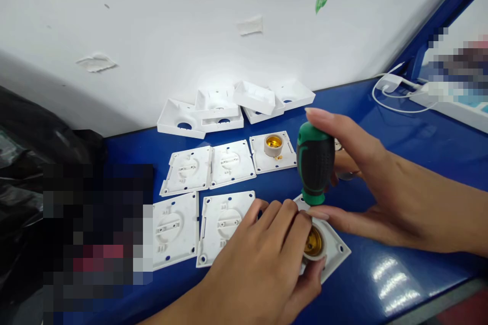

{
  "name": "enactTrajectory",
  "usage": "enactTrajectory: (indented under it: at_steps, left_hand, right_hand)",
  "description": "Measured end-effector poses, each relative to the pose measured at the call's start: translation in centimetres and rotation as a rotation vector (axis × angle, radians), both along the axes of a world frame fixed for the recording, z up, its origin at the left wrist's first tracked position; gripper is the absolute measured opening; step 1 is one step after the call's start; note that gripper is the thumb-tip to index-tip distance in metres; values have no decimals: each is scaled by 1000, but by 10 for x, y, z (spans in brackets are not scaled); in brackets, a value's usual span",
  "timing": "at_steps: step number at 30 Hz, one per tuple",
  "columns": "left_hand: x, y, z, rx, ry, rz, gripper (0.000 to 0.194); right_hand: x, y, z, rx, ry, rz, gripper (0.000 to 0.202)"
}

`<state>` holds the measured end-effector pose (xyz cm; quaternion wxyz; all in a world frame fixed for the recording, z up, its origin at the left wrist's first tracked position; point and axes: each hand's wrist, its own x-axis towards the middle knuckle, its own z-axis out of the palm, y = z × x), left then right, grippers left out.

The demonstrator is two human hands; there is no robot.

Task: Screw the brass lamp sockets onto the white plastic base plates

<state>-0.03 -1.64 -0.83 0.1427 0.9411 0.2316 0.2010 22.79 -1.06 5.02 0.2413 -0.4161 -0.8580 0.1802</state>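
My right hand (389,193) is closed on a stubby screwdriver (315,165) with a green and black handle, held upright; its tip is hidden behind my fingers. Below it, my left hand (263,259) grips a round lamp socket (314,242) with a brass-coloured inside. That socket sits on a square white base plate (338,250), turned cornerwise on the blue table, and my left fingers cover much of both. Another base plate (263,165) further back carries a similar socket (273,145).
Several bare white base plates (232,164) lie in rows at the left. White box-shaped covers (179,119) with round holes are piled against the wall. A white cable (396,109) lies at the right of the blue table (430,162). Black plastic (34,137) fills the left edge.
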Motion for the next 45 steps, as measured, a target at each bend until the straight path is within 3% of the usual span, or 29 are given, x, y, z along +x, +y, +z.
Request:
enactTrajectory:
  at_steps: [45]
  left_hand:
    - [0,1,-3,-7,-6,23,19]
  right_hand:
    - [0,4,-3,29,-36,14,84]
